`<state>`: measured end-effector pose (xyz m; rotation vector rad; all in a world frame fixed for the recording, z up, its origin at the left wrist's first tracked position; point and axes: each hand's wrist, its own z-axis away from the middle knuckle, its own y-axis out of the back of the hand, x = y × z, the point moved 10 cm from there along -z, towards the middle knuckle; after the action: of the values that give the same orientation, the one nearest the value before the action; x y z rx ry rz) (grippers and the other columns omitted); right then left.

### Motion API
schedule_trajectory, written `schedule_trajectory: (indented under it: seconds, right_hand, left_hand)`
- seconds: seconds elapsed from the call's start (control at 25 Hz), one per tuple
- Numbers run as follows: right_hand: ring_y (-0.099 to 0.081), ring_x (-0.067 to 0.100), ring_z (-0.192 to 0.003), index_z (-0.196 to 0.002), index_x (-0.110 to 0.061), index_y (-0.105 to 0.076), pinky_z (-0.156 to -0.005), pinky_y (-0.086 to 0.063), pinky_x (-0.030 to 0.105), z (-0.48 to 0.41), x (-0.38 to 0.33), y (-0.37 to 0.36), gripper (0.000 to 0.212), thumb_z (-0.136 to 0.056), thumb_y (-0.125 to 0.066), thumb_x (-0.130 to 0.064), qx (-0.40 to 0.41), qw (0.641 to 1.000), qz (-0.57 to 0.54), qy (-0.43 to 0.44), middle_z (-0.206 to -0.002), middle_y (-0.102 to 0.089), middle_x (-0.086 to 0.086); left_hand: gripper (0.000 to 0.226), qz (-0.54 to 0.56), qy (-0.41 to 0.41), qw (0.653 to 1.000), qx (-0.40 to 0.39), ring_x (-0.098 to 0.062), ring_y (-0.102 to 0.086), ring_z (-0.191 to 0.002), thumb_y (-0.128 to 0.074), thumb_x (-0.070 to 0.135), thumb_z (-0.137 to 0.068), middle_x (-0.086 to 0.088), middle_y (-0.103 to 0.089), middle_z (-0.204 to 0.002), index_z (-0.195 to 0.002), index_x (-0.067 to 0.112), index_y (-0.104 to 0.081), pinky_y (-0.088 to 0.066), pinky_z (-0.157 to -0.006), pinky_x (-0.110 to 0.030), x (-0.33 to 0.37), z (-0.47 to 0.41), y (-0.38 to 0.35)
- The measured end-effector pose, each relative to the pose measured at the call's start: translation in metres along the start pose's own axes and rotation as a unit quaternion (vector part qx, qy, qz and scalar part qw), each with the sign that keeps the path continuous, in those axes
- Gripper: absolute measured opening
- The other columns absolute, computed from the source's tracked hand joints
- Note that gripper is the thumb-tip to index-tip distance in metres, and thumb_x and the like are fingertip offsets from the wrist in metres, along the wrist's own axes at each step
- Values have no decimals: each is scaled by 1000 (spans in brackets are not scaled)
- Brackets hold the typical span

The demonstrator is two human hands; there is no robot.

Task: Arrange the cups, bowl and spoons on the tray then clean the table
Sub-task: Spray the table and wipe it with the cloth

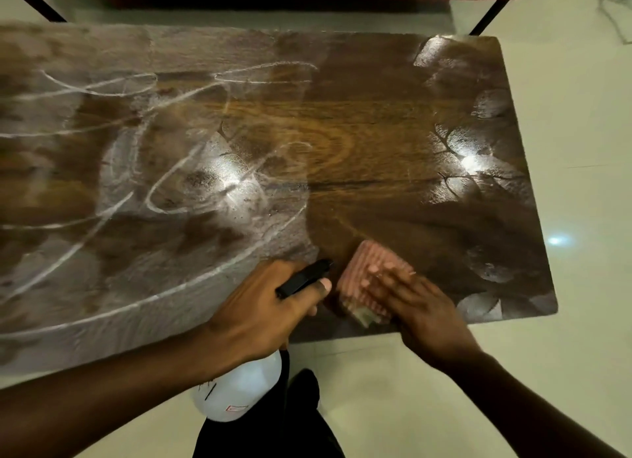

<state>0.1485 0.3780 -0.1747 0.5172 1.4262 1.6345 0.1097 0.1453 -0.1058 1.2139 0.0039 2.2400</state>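
**Bench wipe: bottle in left hand, cloth under right**

Left hand (260,307) is gripping a spray bottle (239,389) at the neck. The fingers are curling round it and the thumb is lying along the black trigger head (304,278). The nozzle is pointing away from the wrist, toward the cloth. The white bottle body is hanging below the palm, off the near bench edge.

Right hand (417,307) is lying flat on a pink ribbed cloth (372,262), fingers straight and slightly spread, pressing it onto the bench (376,132). It is pinching nothing. Hand and cloth are blurring, so I can't read fingertip detail. The cloth is sticking out ahead of the fingertips, just beside the left thumb.

Ahead and left of the left hand, a white film with looping streaks (136,170) is covering the wood. Ahead of the right hand, dark glossy grain is showing. Out past its right side, scalloped wet smears (478,150) are running along the bench end.

Pale floor (581,150) is lying right of the right hand. Dark trousers (301,423) are showing below the bottle.
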Motion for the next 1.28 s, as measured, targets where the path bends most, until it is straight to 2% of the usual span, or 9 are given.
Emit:
schedule_trajectory:
  seconds: [0.24, 0.32, 0.44, 0.52, 0.64, 0.84, 0.96, 1.12, 1.28]
  right_hand:
    - [-41, 41, -152, -152, -11, -58, -119, -40, 54, 42, 78, 25, 64, -89, -56, 0, 163, 852, -141, -476, -164, -49, 15]
    - [-43, 44, -149, -151, -10, -58, -115, -44, 56, 33, 29, 12, 62, -89, -50, -6, 163, 875, -123, -438, -162, -51, 17]
    - [-41, 33, -153, -154, -18, -56, -117, -43, 51, 32, -67, -20, 68, -86, -53, -6, 90, 981, -49, -166, -164, -50, 7]
    - [-35, 25, -158, -159, -25, -50, -123, -37, 45, 51, -74, -29, 75, -86, -52, -6, 47, 998, -14, -43, -169, -43, 0]
    - [-41, 28, -156, -155, -20, -56, -114, -48, 51, 77, -12, -15, 68, -89, -50, -1, 75, 986, -16, -149, -167, -46, 2]
    - [-42, 42, -152, -151, -9, -59, -110, -49, 56, 79, 3, -1, 61, -91, -57, 3, 181, 853, -114, -476, -161, -52, 15]
    - [-44, 37, -150, -148, -16, -62, -108, -50, 53, 30, -98, -16, 63, -87, -48, -8, 150, 922, -94, -344, -159, -56, 9]
    - [-48, 26, -150, -152, -29, -58, -122, -37, 45, -10, -190, -33, 66, -86, -53, -24, 57, 997, -12, 55, -158, -57, -2]
    - [-36, 29, -158, -157, -24, -53, -129, -31, 50, -20, -81, -10, 73, -86, -50, -11, 62, 995, -16, -82, -168, -43, 4]
  left_hand:
    - [52, 30, 4, 999, 14, -20, -57, -39, -65, 48, -99, -2, -60, -47, -68, 6, -66, -60, -57, -60, -11, 40, -19]
    - [51, 28, -6, 999, 19, -16, -56, -38, -64, 46, -98, 1, -57, -44, -65, 8, -63, -60, -61, -59, -11, 48, -27]
    - [39, 23, -18, 999, 21, -12, -58, -37, -68, 41, -103, -3, -66, -52, -68, 23, -68, -61, -56, -57, -12, 62, -36]
    - [37, 23, -15, 999, 25, -15, -59, -37, -68, 43, -103, -16, -70, -60, -75, 19, -74, -61, -54, -57, -17, 69, -37]
    - [46, 38, -15, 999, 36, -20, -59, -39, -63, 49, -96, -28, -74, -77, -78, 8, -73, -58, -52, -57, -26, 74, -31]
    - [59, 105, 11, 993, 51, -23, -54, -32, -62, 49, -92, -30, -68, -74, -96, -9, -70, -55, -50, -55, -49, 73, -20]
    - [51, 123, 14, 991, 58, -22, -53, -32, -62, 47, -92, -20, -73, -73, -99, -2, -72, -54, -49, -46, -55, 71, -15]
    - [39, 119, -5, 990, 73, -23, -55, -31, -62, 41, -95, -14, -81, -79, -91, 6, -77, -55, -49, -48, -54, 70, 5]
    - [46, 150, 7, 984, 100, -29, -53, -32, -64, 46, -94, -18, -75, -73, -90, 1, -75, -56, -51, -61, -72, 74, 31]
